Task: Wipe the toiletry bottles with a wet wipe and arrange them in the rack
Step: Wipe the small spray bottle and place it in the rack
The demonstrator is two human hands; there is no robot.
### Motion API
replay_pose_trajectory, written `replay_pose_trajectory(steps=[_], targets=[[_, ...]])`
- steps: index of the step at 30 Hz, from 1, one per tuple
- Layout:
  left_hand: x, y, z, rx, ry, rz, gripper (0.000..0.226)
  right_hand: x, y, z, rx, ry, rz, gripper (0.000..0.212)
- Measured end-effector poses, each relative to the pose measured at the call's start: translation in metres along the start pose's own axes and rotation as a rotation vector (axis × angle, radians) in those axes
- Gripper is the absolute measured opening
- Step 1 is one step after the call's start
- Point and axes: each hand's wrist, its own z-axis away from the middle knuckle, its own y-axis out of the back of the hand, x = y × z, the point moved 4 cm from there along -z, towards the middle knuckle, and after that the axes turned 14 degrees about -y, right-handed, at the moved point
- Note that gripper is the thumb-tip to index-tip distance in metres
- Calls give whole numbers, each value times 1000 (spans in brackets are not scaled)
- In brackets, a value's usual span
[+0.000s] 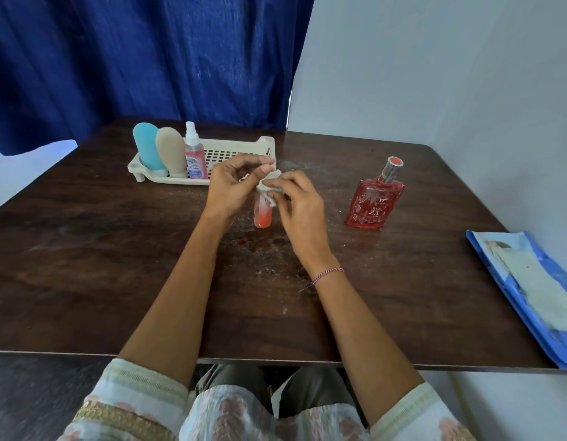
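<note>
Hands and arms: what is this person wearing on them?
The right hand has a thin pink-and-white thread bracelet at its wrist; the left hand shows nothing worn. Forearms are uncovered. The left sleeve and right sleeve are pale fabric with pinkish print and cream woven cuffs; gold trim edges the left.

table [116, 265]: dark wood; on it: cream rack [237, 142]; red perfume bottle [374, 202]; blue wipe pack [506, 281] at right edge
</note>
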Motion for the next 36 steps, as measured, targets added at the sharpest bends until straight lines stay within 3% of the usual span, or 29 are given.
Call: replay_pose_trajectory(steps=[6, 11, 16, 20, 27, 33, 36], targets=[[1, -2, 1, -52, 28, 65, 17, 15, 2, -7, 33, -78, -35, 18], [0, -3, 1, -63, 20, 87, 19, 4, 0, -1, -26, 42, -62, 18], [-3, -3, 2, -53, 38, 111, 18, 17, -4, -8, -4, -133, -128, 18], [-3, -1, 0, -27, 25, 89, 18, 10, -6, -5, -14, -72, -104, 15], [-9, 4, 2, 63, 49, 48, 16, 20, -30, 7, -293, -118, 118, 12], [-4, 0, 0, 46, 24, 53, 15, 4, -7, -1, 15, -30, -10, 16], [-5, 4, 1, 59, 32, 50, 16, 6, -13, 0, -46, -18, -1, 17]])
